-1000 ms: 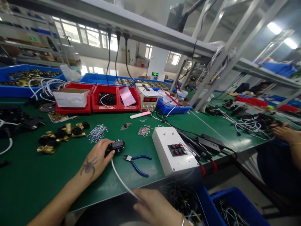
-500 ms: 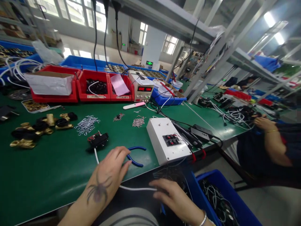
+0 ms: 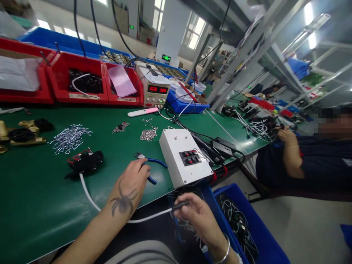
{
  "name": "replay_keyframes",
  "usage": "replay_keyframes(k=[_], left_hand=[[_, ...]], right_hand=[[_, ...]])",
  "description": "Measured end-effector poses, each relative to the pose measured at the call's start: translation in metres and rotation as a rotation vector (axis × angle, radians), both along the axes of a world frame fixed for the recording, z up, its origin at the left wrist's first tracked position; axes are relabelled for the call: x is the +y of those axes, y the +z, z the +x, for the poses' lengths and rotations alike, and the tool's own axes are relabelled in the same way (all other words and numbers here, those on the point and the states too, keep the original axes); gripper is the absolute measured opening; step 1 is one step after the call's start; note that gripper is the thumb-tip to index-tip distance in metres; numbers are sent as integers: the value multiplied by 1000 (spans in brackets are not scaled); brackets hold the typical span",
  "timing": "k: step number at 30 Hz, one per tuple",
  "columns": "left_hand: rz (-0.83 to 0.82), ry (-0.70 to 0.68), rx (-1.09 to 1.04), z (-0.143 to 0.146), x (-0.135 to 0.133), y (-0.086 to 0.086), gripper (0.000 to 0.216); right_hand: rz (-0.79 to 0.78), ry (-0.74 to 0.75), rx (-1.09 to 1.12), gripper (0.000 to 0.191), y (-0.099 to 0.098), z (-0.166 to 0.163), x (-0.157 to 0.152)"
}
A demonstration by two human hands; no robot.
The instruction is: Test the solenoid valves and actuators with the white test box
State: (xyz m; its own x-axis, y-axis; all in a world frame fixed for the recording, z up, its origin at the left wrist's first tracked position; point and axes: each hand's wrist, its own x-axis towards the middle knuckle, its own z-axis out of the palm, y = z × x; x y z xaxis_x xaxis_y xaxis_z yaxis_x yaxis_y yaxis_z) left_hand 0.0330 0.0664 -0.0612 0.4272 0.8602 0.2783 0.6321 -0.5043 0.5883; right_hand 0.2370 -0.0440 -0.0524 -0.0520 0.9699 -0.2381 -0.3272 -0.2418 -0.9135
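Note:
My left hand [image 3: 130, 183], with a spider tattoo on its back, rests on the green mat and its fingers curl over the blue-handled pliers [image 3: 152, 163]. My right hand [image 3: 196, 216] sits below the table edge and pinches the dark end of a white cable [image 3: 90, 194]. That cable runs back up onto the mat to a small black component [image 3: 85, 161] with red wires, which lies free on the mat left of my left hand. A white box [image 3: 184, 156] with red and black terminals stands just right of the pliers.
Red bins [image 3: 82, 79] and a power supply [image 3: 152, 90] with a red display line the back. Brass fittings [image 3: 22, 134], loose metal clips [image 3: 68, 137] and small screws [image 3: 148, 134] lie on the mat. A blue crate [image 3: 247, 227] of cables stands below. Another person [image 3: 302, 161] sits at right.
My left hand let go of the black component and moved right onto the pliers. My right hand closed on the cable's dark end. The view swung right and down.

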Motion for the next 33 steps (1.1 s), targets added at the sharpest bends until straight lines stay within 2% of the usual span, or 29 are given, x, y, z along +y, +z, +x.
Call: replay_keyframes(k=[2,4,6,7,9,10,12,14,17,20,24,27,30,33], left_hand=[[-43,-47,-70,5,-26,5,23],[-280,-156,-159,8,-49,11,17],[-422,-233,-237,8,-63,19,17],[-442,-244,-270,6,-66,23,18],[-407,-213,-334,0,-65,34,18],[-383,-194,-353,-3,-63,40,17],[-315,-170,-380,-10,-61,51,14],[-217,-157,-403,-15,-62,59,11],[-51,-134,-404,-18,-67,64,13],[10,-95,-384,-20,-74,65,16],[30,-16,-401,-21,-80,67,16],[45,-16,-377,-23,-80,68,18],[61,-30,-345,-28,-79,69,19],[44,-53,-333,-32,-78,68,18]], right_hand=[[10,-48,59,29,0,-10,3],[-2,-57,86,40,-1,-14,4],[-66,-10,10,53,-7,-6,3],[-129,28,-79,59,-13,2,1],[-287,92,-316,65,-31,27,0],[-351,78,-401,65,-43,41,1],[-410,-22,-502,63,-72,65,6],[-415,-131,-549,54,-100,79,14],[-362,-190,-568,31,-128,75,26],[-290,-100,-567,27,-137,54,30],[-201,49,-606,27,-131,34,27],[-120,56,-690,26,-117,29,24],[-6,52,-726,27,-82,22,15],[117,72,-657,26,-25,8,0]])
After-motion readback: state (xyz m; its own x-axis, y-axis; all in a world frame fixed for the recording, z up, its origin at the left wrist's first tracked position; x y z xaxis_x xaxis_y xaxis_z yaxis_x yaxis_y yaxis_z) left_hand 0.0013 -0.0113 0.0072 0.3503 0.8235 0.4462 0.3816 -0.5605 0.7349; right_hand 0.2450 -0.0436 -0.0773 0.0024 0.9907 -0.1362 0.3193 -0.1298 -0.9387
